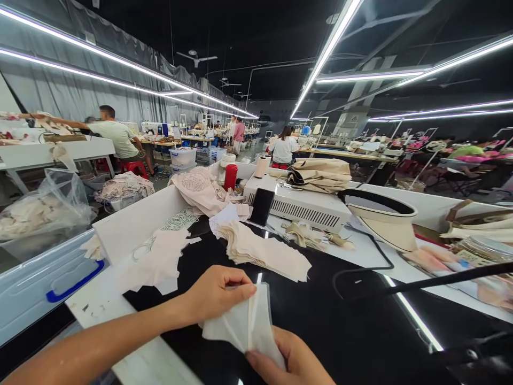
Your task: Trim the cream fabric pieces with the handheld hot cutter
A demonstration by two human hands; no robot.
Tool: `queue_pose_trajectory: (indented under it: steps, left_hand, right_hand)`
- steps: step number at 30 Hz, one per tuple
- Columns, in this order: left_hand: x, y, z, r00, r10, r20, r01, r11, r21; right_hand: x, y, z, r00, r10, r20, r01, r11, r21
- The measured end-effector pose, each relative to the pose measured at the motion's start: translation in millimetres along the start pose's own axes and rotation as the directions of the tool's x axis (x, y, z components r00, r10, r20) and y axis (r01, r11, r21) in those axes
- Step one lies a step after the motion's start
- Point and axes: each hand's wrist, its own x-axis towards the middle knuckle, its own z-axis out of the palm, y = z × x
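Observation:
A small cream fabric piece (pixel 234 327) with a raised seam or fold down its middle is held above the glossy black work surface (pixel 320 321). My left hand (pixel 218 294) pinches its upper edge between thumb and fingers. At the lower right edge, my right hand (pixel 290 355) grips the same piece, thumb on top near the fold. Just beyond my hands lies a stack of cut cream fabric pieces (pixel 264 248). To the left, more pale pink pieces (pixel 156 262) lie beside a tangle of light green thread or cord (pixel 180 218).
A phone (pixel 262 207) leans on a white vented box (pixel 296 200) carrying folded beige fabric (pixel 320 174). A red bottle (pixel 230 177) stands behind. A cream sun visor (pixel 385 214) sits right; a dark arm (pixel 449 280) crosses the right side. Several people sit at sewing tables farther off.

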Motion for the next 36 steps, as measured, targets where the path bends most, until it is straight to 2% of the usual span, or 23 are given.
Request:
queue_pose_trajectory:
  steps: [2,3,5,7,8,10,13,16,18,20,21,25,28,30,32,35,36]
  left_hand:
    - [5,5,-2.8,0.974,0.222,-0.035,-0.21,0.954,0.212]
    - [6,6,-3.1,0.933,0.361,-0.015,-0.333,0.875,0.351]
    - [7,4,0.6,0.787,0.602,0.133,-0.556,0.599,0.577]
    - [5,-4,10.7,0.645,0.694,0.321,-0.682,0.332,0.652]
    - [3,-9,17.4,0.609,0.693,0.386,-0.711,0.261,0.653]
    - [-1,-21,31.7,0.611,0.657,0.442,-0.717,0.223,0.661]
    - [-5,-35,47.2,0.67,0.585,0.457,-0.687,0.257,0.679]
    - [-7,-39,51.6,0.708,0.518,0.48,-0.672,0.283,0.685]
    - [-8,-39,50.8,0.718,0.485,0.5,-0.672,0.293,0.681]
    - [-10,-38,49.0,0.726,0.462,0.509,-0.671,0.313,0.673]
    - [-12,-37,48.1,0.731,0.454,0.51,-0.668,0.323,0.67]
    - [-16,-33,44.7,0.743,0.444,0.501,-0.66,0.361,0.659]
    - [-19,-31,42.2,0.739,0.452,0.499,-0.668,0.39,0.634]
    - [-21,-30,40.5,0.734,0.464,0.496,-0.673,0.402,0.621]
    - [-22,-30,38.8,0.731,0.477,0.488,-0.676,0.407,0.614]
    - [-23,-32,36.5,0.734,0.48,0.48,-0.673,0.424,0.606]
    - [-23,-33,35.8,0.736,0.479,0.479,-0.672,0.432,0.601]
  right_hand:
    - [2,5,-10,0.986,-0.075,-0.148,0.055,0.989,-0.135]
    - [3,8,-17,0.968,-0.123,-0.218,0.077,0.975,-0.208]
    - [5,17,-29,0.919,-0.234,-0.316,0.119,0.931,-0.344]
    - [6,29,-40,0.873,-0.353,-0.336,0.168,0.865,-0.473]
    - [7,36,-44,0.854,-0.406,-0.326,0.182,0.82,-0.542]
    - [9,48,-49,0.816,-0.507,-0.279,0.188,0.689,-0.7]
    - [11,62,-55,0.737,-0.655,-0.165,0.125,0.372,-0.92]
    - [11,67,-63,0.694,-0.713,-0.101,-0.06,0.083,-0.995]
    - [9,65,-69,0.674,-0.73,-0.115,-0.179,-0.011,-0.984]
    - [5,61,-70,0.655,-0.743,-0.136,-0.226,-0.021,-0.974]
    - [3,58,-70,0.656,-0.742,-0.135,-0.206,-0.004,-0.979]
    - [-4,47,-58,0.715,-0.695,-0.076,-0.006,0.103,-0.995]
    - [-5,39,-51,0.753,-0.655,-0.066,0.022,0.125,-0.992]
    - [-9,31,-48,0.75,-0.658,-0.066,0.018,0.12,-0.993]
    - [-19,21,-46,0.696,-0.718,-0.02,0.063,0.09,-0.994]
    - [-50,4,-44,0.527,-0.844,0.103,0.191,0.0,-0.982]
    - [-62,1,-45,0.497,-0.861,0.108,0.213,0.0,-0.977]
